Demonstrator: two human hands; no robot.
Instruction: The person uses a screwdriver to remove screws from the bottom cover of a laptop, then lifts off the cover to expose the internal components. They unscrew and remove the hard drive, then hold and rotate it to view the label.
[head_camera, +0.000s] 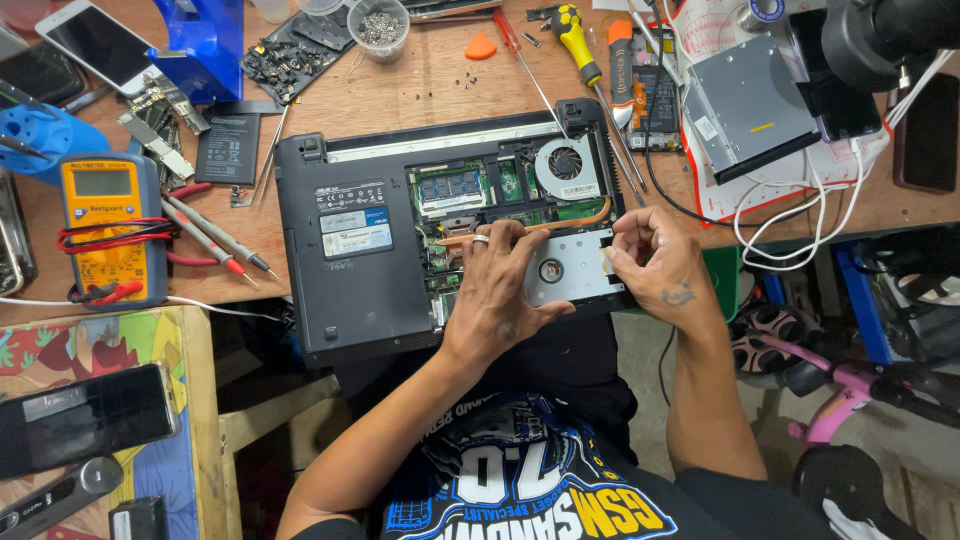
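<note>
Together, both hands are working the silver hard drive at the opened laptop's near right corner, left hand pressing flat, right hand pinching its right end

Laptop: black opened laptop lying upside down on the wooden workbench, bottom cover off, circuit board and round fan exposed.
Drive: flat silver optical drive seated in the laptop's near right corner, under both hands.
</note>
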